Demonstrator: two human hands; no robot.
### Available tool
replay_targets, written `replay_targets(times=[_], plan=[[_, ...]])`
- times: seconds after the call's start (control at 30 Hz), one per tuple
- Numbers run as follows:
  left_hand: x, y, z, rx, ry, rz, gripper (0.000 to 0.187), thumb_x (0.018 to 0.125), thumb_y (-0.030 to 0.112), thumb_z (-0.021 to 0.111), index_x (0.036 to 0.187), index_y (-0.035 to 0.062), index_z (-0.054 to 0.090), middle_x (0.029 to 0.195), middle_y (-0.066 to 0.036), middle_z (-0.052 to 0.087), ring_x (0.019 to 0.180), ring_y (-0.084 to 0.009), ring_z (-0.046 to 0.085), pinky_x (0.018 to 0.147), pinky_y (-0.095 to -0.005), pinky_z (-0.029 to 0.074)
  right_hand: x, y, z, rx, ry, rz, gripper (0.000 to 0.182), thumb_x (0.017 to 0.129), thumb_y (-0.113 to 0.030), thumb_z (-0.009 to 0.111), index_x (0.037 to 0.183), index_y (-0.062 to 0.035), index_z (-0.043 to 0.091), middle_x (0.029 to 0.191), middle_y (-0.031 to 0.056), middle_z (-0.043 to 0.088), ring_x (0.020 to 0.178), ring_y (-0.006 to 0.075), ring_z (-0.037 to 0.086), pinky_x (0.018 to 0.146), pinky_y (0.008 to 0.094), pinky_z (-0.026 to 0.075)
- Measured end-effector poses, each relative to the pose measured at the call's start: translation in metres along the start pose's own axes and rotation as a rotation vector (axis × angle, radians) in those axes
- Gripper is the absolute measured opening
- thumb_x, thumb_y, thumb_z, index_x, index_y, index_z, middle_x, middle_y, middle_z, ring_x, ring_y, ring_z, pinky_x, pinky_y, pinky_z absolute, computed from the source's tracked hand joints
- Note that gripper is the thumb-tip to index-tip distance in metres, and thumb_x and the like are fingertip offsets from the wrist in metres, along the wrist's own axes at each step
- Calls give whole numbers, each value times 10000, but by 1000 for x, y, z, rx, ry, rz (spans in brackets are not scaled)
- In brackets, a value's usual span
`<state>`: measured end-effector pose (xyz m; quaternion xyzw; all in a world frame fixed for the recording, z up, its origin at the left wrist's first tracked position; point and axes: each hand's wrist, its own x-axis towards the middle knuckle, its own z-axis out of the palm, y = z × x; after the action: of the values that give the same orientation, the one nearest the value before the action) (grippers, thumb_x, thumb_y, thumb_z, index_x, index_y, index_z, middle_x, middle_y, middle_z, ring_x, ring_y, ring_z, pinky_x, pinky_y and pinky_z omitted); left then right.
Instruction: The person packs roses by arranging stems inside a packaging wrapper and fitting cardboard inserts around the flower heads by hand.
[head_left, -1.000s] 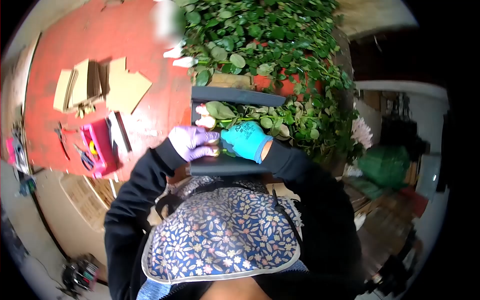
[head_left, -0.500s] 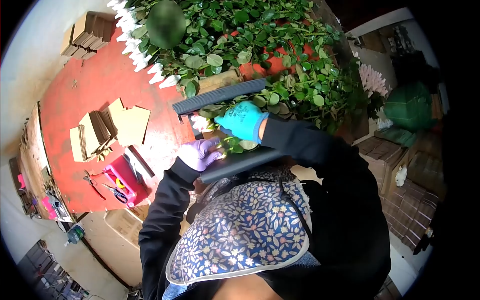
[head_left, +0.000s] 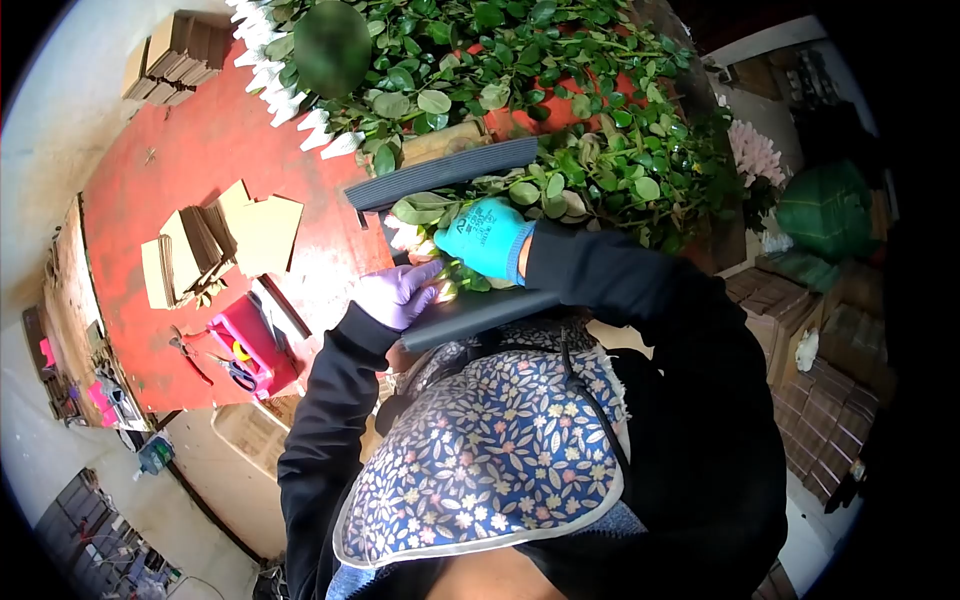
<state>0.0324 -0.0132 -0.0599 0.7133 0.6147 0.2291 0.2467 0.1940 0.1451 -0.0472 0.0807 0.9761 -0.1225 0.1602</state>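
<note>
Pink bloom (head_left: pixel 406 239): left of my curled right hand (head_left: pixel 486 240), leafy stems (head_left: pixel 555 188) running rightward; left hand (head_left: pixel 392 295) nearer me; grip contents hidden.

The gloved left hand (head_left: pixel 400 295) is looking smooth and rubbery, the gloved right hand (head_left: pixel 485 240) matt and coated. Leaves (head_left: pixel 422 208) are gleaming waxily, cardboard pieces (head_left: pixel 268 235) are looking matt, and the pink box (head_left: pixel 270 360) is shining like plastic.

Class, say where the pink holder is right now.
In the head view, the pink holder sits on the red tabletop, left of the purple-gloved left hand, below the cardboard pieces.
</note>
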Motion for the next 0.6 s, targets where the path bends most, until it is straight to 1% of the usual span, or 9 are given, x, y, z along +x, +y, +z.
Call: replay_targets(times=[0.07, 0.1, 0.17, 0.2, 0.3, 0.33, 0.4, 0.47, 0.6], plan=[[3, 3, -3, 18, 15, 45, 444, 812, 205, 749, 1239, 154, 643, 726, -101, 658, 644, -276, 661, 580, -370, 530, -5, 0, 1, 18, 31, -9, 216, 931, -197, 521, 999, -111, 707, 829, 89, 713, 767, 280, 707, 642, 408, 540], [3, 5, -5, 23, 22, 44, 444, 812, 205, 749, 1239, 154, 643, 726, -101, 658, 644, -276, 661, 580, -370, 530, -6, 1, 1, 32, 60, -15, 216, 935, -195, 519, 1004, -112, 706, 829, 83, 714, 767, 278, 707, 640, 407, 540], [3, 9, -10, 115, -66, -26, 473, 881, 268, 667, 1319, 126, 556, 850, -94, 668, 689, -303, 659, 593, -409, 519, -6, 2, -6, 41, 29, -15, 215, 942, -190, 518, 1014, -112, 705, 823, 80, 714, 765, 276, 707, 639, 405, 540], [5, 12, -12, 98, -56, -6, 507, 891, 288, 658, 1353, 131, 522, 834, -100, 655, 683, -302, 655, 584, -412, 513, -5, 2, -4, 49, 11, -13, 215, 945, -186, 517, 1017, -111, 705, 819, 82, 714, 763, 275, 707, 637, 403, 540], [4, 9, -7, 129, -61, -15, 518, 897, 314, 653, 1365, 134, 521, 828, -101, 653, 676, -298, 653, 580, -408, 512, -6, 3, 1, 48, 29, -23, 216, 943, -184, 519, 1009, -99, 706, 809, 86, 712, 757, 274, 707, 630, 399, 540], [3, 7, -5, 127, -59, -18, 518, 897, 314, 653, 1365, 134, 521, 828, -101, 653, 676, -298, 653, 580, -408, 512, -7, 4, 0, 63, 35, -27, 213, 939, -185, 525, 1004, -95, 706, 808, 85, 711, 753, 274, 706, 628, 399, 539], [1, 4, 0, 183, -16, -15, 663, 834, 297, 730, 1427, 148, 473, 703, -127, 632, 583, -311, 631, 530, -402, 500, -8, 5, -4, 77, 37, -31, 211, 934, -187, 530, 999, -91, 706, 806, 85, 710, 749, 274, 705, 627, 398, 539], [0, 1, 4, 189, -31, -42, 674, 834, 315, 727, 1431, 144, 465, 709, -129, 634, 590, -312, 635, 532, -405, 502, -7, 6, -7, 50, -12, -47, 200, 921, -192, 542, 974, -88, 704, 803, 84, 709, 739, 272, 702, 624, 395, 536], [1, -1, 6, 184, -67, -81, 691, 829, 349, 727, 1429, 130, 461, 725, -138, 642, 609, -314, 645, 540, -411, 508, -5, 8, 2, 78, -1, -58, 186, 899, -194, 557, 967, -93, 696, 802, 83, 708, 731, 273, 699, 613, 395, 530]])
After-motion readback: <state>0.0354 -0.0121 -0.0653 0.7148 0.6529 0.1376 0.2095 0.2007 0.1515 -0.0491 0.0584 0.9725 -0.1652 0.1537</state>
